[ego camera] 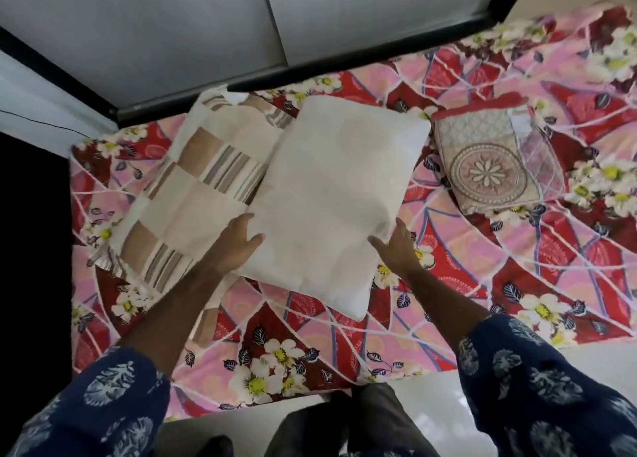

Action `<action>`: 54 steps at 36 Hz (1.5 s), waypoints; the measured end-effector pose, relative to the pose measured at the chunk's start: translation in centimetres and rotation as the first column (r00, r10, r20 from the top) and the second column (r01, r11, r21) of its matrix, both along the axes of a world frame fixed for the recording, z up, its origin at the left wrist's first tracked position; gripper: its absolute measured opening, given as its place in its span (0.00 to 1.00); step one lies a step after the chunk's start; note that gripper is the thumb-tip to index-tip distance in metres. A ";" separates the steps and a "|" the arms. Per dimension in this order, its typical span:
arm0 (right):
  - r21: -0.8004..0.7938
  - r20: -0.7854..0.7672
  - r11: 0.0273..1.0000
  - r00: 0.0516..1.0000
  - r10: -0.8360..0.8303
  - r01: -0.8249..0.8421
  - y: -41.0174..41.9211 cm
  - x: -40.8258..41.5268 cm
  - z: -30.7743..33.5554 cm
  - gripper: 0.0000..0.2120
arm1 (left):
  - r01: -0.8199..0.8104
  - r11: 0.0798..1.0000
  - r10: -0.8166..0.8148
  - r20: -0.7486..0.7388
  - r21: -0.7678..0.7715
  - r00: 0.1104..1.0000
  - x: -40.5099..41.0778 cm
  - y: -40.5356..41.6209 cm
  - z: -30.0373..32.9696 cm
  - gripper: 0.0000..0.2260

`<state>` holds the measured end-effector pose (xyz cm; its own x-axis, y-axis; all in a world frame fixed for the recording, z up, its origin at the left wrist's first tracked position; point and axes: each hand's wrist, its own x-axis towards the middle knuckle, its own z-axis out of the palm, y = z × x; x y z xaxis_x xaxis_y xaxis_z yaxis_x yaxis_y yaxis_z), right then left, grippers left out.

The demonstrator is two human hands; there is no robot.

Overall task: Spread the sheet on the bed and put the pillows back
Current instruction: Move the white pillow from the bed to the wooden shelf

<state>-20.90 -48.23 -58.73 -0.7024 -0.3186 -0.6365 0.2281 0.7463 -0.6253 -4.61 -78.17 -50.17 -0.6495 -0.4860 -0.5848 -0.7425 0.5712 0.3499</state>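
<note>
A red and pink flowered sheet [465, 250] lies spread over the bed. A plain white pillow [331, 194] lies on it near the head end, partly overlapping a beige pillow with brown squares and stripes [193, 181] to its left. My left hand [241, 243] rests on the white pillow's near left edge, thumb on top, fingers relaxed. My right hand [396, 250] sits at the pillow's near right edge with straight fingers, touching or just off it. Neither hand holds anything.
A folded patterned cover in a clear zip bag [489, 160] lies on the sheet right of the pillows. A black-framed grey wall panel [206, 26] borders the bed's far side. Pale floor [431, 405] runs along the near edge, beside my legs.
</note>
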 end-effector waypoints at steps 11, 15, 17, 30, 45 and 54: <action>-0.264 0.309 0.832 0.860 -0.406 0.488 -2.1 0.6 -5.6 0.30 | -0.213 0.971 0.214 0.009 0.110 0.977 -2.2 -1.0 -7.9 0.37; -0.284 0.288 0.847 0.882 -0.372 0.450 -2.0 0.7 -6.3 0.31 | -0.213 0.973 0.215 -0.014 0.089 0.976 -0.9 -3.1 -10.8 0.48; -0.300 0.269 0.860 0.901 -0.340 0.414 -1.5 1.3 -5.9 0.27 | -0.193 0.973 0.198 -0.030 0.125 0.980 -0.4 -2.8 -10.4 0.43; 0.028 0.644 0.999 0.764 -0.045 0.035 11.5 7.7 -2.5 0.33 | -0.072 0.886 -0.063 0.274 0.459 0.960 11.2 4.9 -6.7 0.13; -0.101 0.282 0.868 0.851 -0.443 0.486 6.2 6.2 -2.0 0.35 | -0.425 0.699 0.467 0.084 0.575 0.880 3.2 5.9 -11.9 0.35; -0.173 0.178 0.868 0.881 -0.438 0.466 9.9 9.5 3.9 0.40 | -0.326 0.782 0.369 0.027 0.531 0.929 6.3 7.9 -8.4 0.38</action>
